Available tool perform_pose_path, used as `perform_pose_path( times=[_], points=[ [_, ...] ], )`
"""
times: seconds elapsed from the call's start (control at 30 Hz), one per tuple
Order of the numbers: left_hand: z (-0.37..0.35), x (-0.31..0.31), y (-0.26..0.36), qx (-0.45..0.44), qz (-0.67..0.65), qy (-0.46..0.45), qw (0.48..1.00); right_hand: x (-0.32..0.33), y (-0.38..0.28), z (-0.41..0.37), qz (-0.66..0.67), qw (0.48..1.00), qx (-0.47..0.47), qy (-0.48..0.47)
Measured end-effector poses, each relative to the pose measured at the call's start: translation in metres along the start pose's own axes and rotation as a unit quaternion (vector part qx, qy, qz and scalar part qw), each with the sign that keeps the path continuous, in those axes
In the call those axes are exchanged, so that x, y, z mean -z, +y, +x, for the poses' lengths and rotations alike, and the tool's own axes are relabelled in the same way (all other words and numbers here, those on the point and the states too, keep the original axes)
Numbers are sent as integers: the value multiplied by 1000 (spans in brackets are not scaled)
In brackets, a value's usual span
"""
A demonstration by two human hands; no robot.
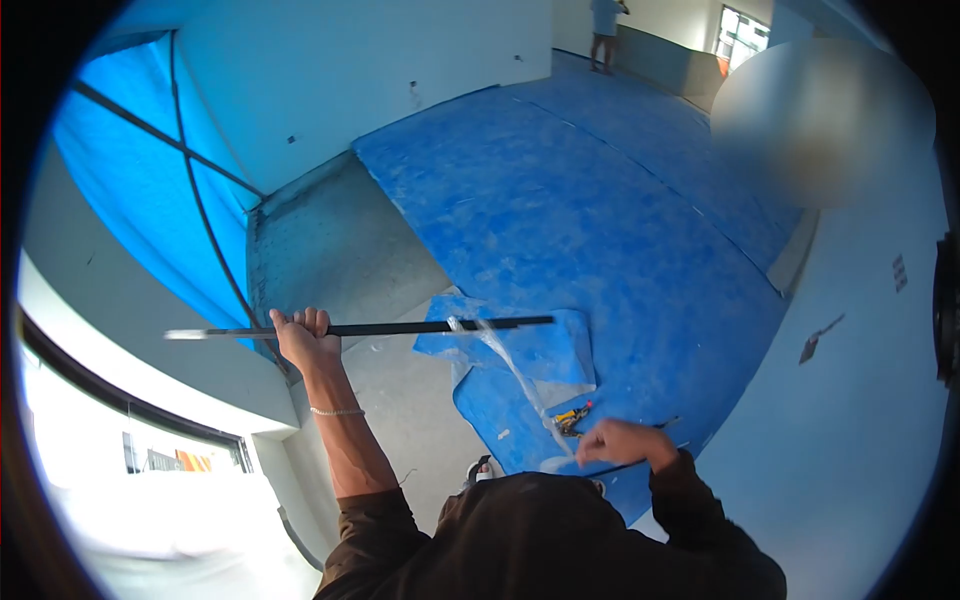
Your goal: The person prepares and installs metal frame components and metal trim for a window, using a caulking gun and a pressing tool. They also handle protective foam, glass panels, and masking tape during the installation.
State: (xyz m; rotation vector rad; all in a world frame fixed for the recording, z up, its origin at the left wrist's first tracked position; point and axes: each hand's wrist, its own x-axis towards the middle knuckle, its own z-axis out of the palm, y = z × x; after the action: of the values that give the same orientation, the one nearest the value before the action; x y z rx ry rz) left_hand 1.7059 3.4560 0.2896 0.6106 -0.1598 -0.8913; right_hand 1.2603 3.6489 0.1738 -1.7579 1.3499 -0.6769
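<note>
My left hand [305, 337] is closed around a long, thin black bar [420, 328], held out level in front of me. Its left end looks pale and shiny. A strip of clear plastic film [522, 385] hangs from the bar's right part and slants down toward my right hand [625, 443]. The fingers of that hand are curled at the film's lower end, slightly blurred. Just beside it on the floor lie yellow and black hand tools [570, 418] with a red tip, too small to name.
Blue sheeting [620, 210] covers much of the floor, with a loose crumpled blue piece [555, 350] below the bar. Bare concrete [340, 240] shows at left. A blue tarp [150, 150] with dark poles hangs there. Another person [605, 30] stands far back. A white wall [850, 400] runs along the right.
</note>
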Motion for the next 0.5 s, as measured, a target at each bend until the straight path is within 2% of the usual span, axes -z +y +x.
perform_pose_path(
  times=[0.03,0.07,0.1,0.13,0.17,0.23,0.27,0.3,0.33,0.37,0.43,0.47,0.5],
  points=[
    [0,2,2,-9,0,6,1000,12,-41,-17,56,996,-2,-71],
    [1,5,4,-67,58,15,996,15,-59,-26,115,983,-9,-140],
    [2,6,5,-120,119,19,985,27,-6,-37,370,924,96,3],
    [1,8,6,-118,125,15,985,41,-11,-35,620,753,178,129],
    [-1,12,9,-113,140,-4,984,72,-1,-34,721,629,198,214],
    [1,16,13,-107,154,-23,982,105,21,-20,527,682,141,487],
    [3,16,16,-86,148,-32,985,98,36,-14,527,682,143,486],
    [4,20,19,-66,143,-39,987,80,61,-5,360,773,0,522],
    [2,21,20,-69,143,-33,987,57,95,3,170,821,-141,526],
    [-1,18,21,-53,109,-50,991,29,156,-2,46,893,-96,436],
    [-4,17,26,-10,59,-74,995,-40,204,-15,-120,952,-121,254],
    [-5,19,24,-23,104,-103,989,-59,227,-16,-208,960,-184,-17],
    [-5,23,19,-39,151,-129,979,-88,227,-19,-333,929,-161,6]
  ],
)
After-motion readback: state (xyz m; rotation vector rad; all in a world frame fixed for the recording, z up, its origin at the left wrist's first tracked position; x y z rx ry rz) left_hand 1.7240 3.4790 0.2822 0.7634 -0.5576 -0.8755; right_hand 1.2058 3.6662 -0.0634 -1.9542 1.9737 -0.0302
